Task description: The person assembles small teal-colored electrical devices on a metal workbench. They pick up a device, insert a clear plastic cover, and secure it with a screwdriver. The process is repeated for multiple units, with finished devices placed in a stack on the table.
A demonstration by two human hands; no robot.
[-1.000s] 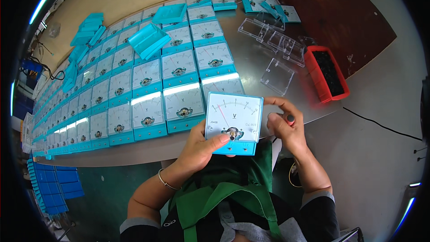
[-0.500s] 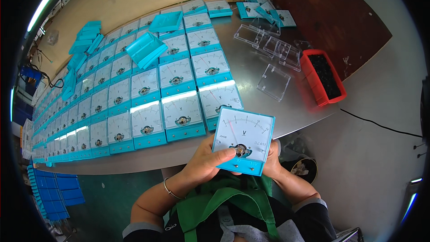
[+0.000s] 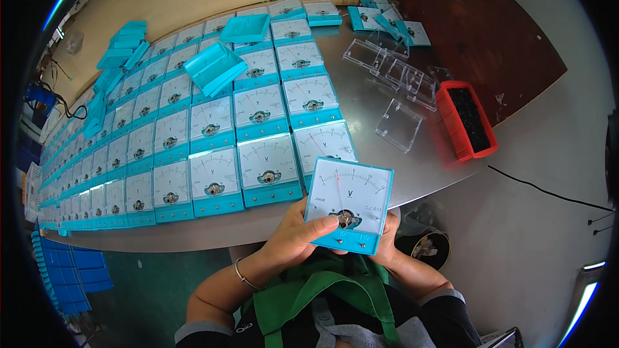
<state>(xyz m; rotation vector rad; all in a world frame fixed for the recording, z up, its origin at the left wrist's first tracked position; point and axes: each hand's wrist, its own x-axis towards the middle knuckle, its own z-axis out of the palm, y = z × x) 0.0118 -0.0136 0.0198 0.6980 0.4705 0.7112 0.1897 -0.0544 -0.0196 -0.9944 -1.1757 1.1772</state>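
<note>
A square voltmeter (image 3: 351,196) with a white dial, red needle and turquoise lower strip is held up between my hands, in front of the table's near edge. My left hand (image 3: 298,235) grips its left side, the thumb lying over the front close to the round metal movement. Around the right edge curls my right hand (image 3: 387,240); most of its fingers are hidden behind the meter. Just beyond stand rows of similar voltmeters (image 3: 269,161), packed side by side on the metal table (image 3: 348,84).
Empty turquoise housings (image 3: 215,69) lie on top of the rows. To the right are loose clear covers (image 3: 399,125) and a red bin (image 3: 455,129) of small black parts. More meters (image 3: 412,32) are heaped at the back. Below the right edge stands a round bin (image 3: 431,249).
The needle on the held voltmeter has swung a little to the right. Both hands keep nearly the same grip, while the whole view has shifted slightly.
</note>
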